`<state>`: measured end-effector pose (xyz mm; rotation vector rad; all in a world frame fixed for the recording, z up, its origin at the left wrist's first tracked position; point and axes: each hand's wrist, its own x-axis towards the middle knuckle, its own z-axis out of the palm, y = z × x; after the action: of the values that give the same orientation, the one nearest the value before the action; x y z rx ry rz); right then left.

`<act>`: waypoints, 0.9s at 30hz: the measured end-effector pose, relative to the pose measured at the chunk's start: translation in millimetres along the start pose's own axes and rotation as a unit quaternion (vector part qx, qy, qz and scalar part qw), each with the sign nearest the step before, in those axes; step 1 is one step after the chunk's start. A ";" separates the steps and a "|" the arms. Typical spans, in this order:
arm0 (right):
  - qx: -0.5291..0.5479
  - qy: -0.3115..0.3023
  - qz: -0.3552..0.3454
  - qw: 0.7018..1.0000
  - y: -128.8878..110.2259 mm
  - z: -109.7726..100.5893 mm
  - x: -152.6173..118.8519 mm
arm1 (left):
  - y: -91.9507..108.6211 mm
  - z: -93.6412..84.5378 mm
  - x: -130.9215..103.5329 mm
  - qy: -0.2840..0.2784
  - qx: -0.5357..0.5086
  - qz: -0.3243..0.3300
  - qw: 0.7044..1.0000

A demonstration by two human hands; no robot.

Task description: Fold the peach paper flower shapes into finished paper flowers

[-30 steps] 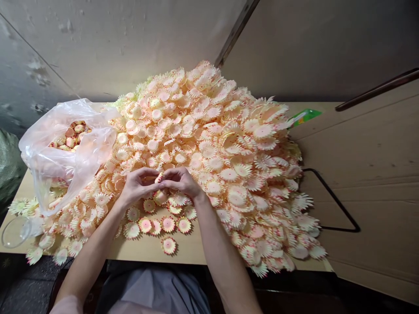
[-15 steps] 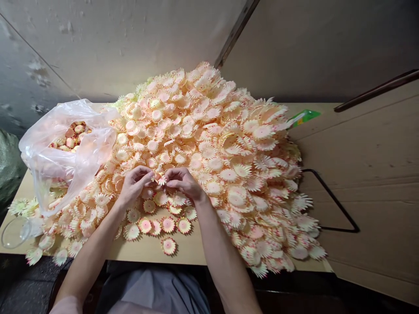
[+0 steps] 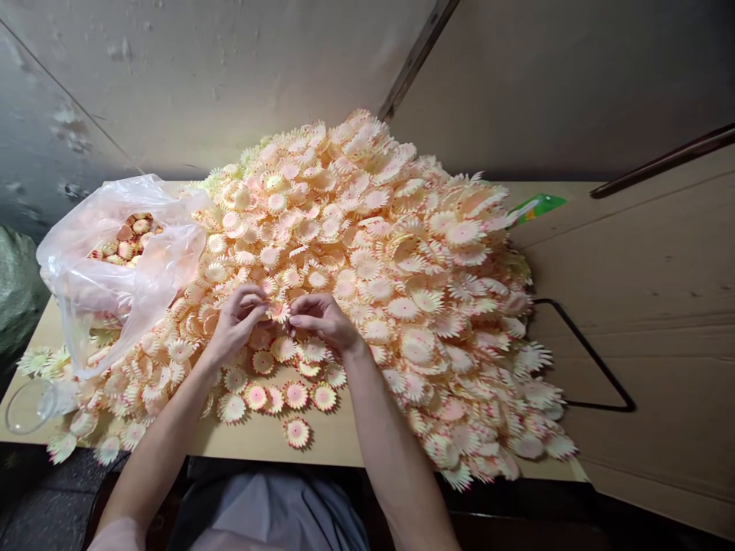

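Note:
Between my hands is a small artificial flower piece [image 3: 279,311] with notched petals, cream and pink. My left hand [image 3: 240,320] pinches its left side with thumb and forefinger. From the right, the fingertips of my right hand [image 3: 325,321] grip its other edge. Behind and around both hands rises a big heap of similar petal discs [image 3: 367,222], cream with pink-red tips. Below my hands a few loose discs lie flat on the table, one petal disc [image 3: 297,433] nearest the front edge. My fingers partly cover the held piece.
At left a translucent plastic bag [image 3: 172,264] holds curled-up flower pieces [image 3: 135,239]. A clear round container [image 3: 30,407] sits at the table's left corner. On the right are a green packet [image 3: 540,207], a bent black rod [image 3: 597,356] and a cardboard panel [image 3: 660,306].
The flower piece between my fingers now looks wider and more spread, and sits slightly further left. Both hands stay almost in place; the view has shifted a little.

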<state>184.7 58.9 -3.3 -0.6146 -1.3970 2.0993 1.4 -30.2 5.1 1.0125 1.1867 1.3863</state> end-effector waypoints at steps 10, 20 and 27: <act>-0.020 0.000 0.008 1.000 0.7 1.2 0.5 | 7.4 3.4 1.9 -0.005 0.219 0.139 0.966; -0.037 -0.017 0.014 0.999 0.9 -1.9 1.2 | 0.9 0.8 2.4 0.007 0.119 0.064 0.991; -0.032 -0.030 -0.003 0.999 -1.3 -4.5 -0.3 | 4.1 5.6 0.8 0.007 0.018 -0.009 1.000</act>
<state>188.0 62.2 -3.7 -0.5754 -1.5027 2.0904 6.1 -28.7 10.0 1.0151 1.2324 1.3648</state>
